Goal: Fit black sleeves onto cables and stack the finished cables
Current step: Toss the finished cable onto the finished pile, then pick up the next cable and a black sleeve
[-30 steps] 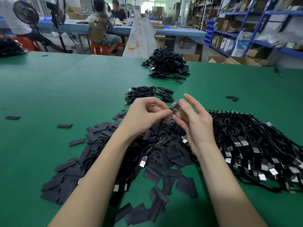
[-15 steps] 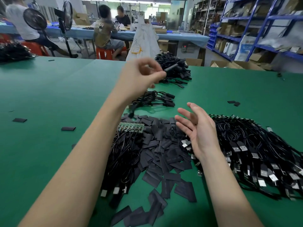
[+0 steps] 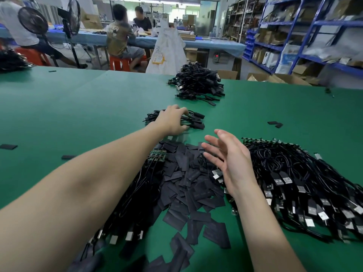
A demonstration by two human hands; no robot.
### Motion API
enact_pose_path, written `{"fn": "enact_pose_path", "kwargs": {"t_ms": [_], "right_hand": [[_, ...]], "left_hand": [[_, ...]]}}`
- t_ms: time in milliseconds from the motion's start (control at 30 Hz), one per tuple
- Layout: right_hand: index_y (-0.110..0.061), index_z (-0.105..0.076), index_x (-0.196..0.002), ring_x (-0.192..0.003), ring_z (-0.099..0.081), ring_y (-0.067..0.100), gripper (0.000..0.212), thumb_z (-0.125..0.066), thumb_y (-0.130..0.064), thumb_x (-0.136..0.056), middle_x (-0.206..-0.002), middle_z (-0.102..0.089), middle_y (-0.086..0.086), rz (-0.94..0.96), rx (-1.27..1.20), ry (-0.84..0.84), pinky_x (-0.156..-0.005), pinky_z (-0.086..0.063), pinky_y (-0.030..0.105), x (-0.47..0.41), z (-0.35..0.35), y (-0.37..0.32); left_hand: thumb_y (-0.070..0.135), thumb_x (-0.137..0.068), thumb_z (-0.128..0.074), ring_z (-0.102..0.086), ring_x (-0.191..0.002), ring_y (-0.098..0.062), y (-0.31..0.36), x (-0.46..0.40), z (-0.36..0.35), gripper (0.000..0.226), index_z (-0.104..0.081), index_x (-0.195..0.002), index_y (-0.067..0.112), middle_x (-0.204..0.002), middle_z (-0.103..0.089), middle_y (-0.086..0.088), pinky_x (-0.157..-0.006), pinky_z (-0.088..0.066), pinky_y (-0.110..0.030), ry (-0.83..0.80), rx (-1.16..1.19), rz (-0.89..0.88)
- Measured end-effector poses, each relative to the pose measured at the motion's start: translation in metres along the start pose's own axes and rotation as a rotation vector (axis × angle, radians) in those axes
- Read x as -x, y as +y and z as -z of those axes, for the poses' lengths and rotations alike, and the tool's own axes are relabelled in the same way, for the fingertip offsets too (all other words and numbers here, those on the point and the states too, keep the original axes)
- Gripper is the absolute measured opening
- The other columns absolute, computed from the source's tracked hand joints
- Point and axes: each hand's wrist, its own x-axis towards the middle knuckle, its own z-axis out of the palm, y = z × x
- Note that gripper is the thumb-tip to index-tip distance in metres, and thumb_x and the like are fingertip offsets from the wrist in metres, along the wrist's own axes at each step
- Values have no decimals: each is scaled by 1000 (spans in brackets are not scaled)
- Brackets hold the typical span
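My left hand (image 3: 172,120) reaches forward onto a small stack of sleeved cables (image 3: 196,121), its fingers and thumb curled round a cable lying on that stack. My right hand (image 3: 229,161) hovers with its fingers spread and holds nothing, above a heap of flat black sleeves (image 3: 188,185). A big bundle of black USB cables (image 3: 298,185) lies to the right of that hand. Another bundle of cables with small green boards (image 3: 158,155) lies under my left forearm.
A larger pile of cables (image 3: 198,83) sits near the far edge of the green table (image 3: 78,114). Stray sleeves (image 3: 275,124) lie to the right and left (image 3: 8,146). Beyond the table are seated people, fans and blue shelving.
My left hand carried the sleeved cable up and away from my right hand, then down onto the small stack. My right hand let go and opened above the sleeves.
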Motion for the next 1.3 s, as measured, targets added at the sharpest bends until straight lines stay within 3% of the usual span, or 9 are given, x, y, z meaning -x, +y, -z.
{"fn": "enact_pose_path", "kwargs": {"t_ms": [267, 400, 533, 667, 833, 967, 1067, 1167, 1300], "right_hand": [[-12, -66, -116, -93, -76, 22, 20, -60, -23, -101, -100, -79, 5, -14, 30, 2, -68, -60, 27, -1, 1, 2], [-13, -68, -111, -90, -77, 21, 15, -60, -20, -101, -96, -79, 4, -16, 87, 10, -66, -60, 24, -1, -3, 1], [-15, -70, -104, -80, -75, 16, 10, -61, -19, -100, -92, -79, 2, 1, 174, -2, -65, -59, 24, -3, -8, 1], [-16, -71, -99, -70, -72, 12, 8, -64, -19, -98, -84, -79, -2, 31, 328, -9, -60, -56, 21, -13, -18, 8], [-22, -72, -92, -63, -65, 3, 7, -66, -24, -93, -77, -77, -9, 111, 717, -90, -60, -52, 21, -22, -35, 33], [-30, -77, -87, -72, -62, -13, 10, -72, -38, -86, -76, -73, -18, 161, 970, -176, -60, -39, 1, -22, -47, 38], [-33, -77, -81, -71, -62, -13, 10, -75, -43, -84, -69, -71, -20, 161, 960, -219, -63, -40, 2, -19, -47, 43], [-31, -77, -82, -80, -70, 0, 10, -77, -41, -85, -77, -76, -13, 139, 856, -228, -78, -52, 19, -15, -45, 48], [-26, -78, -85, -80, -71, 2, 7, -82, -31, -84, -80, -78, -10, 70, 637, -223, -72, -50, 17, -13, -48, 45]], "left_hand": [[29, -94, -68, -62, -113, -20, 11, 59, 26, 24, -71, -113, 15, -117, -70, -4, -101, -47, -34, 156, 316, -66], [26, -93, -66, -64, -92, -7, 12, 101, 27, 10, -74, -96, 21, -97, -73, 7, -82, -44, -10, 234, 425, -60], [25, -95, -62, -58, -90, -8, 5, 122, 18, 10, -69, -90, 30, -89, -65, 15, -82, -40, -20, 182, 368, 17], [34, -99, -57, -58, -91, -16, -8, 124, 15, 13, -69, -96, 31, -91, -63, 7, -87, -49, -30, 75, 249, 78], [45, -102, -48, -55, -85, -25, -26, 123, 8, 28, -61, -88, 25, -85, -62, -2, -81, -50, -37, 66, 151, 150], [43, -103, -48, -52, -76, -30, -27, 124, -2, 43, -48, -65, 22, -66, -53, 2, -67, -38, -33, 84, 195, 178], [41, -103, -48, -48, -63, -26, -22, 124, -4, 50, -42, -58, 20, -57, -48, 3, -62, -32, -34, 191, 274, 177], [42, -104, -47, -44, -54, -15, -17, 124, -2, 54, -40, -57, 15, -52, -44, 1, -58, -29, -35, 258, 355, 173], [46, -104, -44, -41, -50, -18, -8, 124, 1, 60, -46, -53, 14, -44, -39, 2, -53, -30, -34, 300, 416, 181]]}}
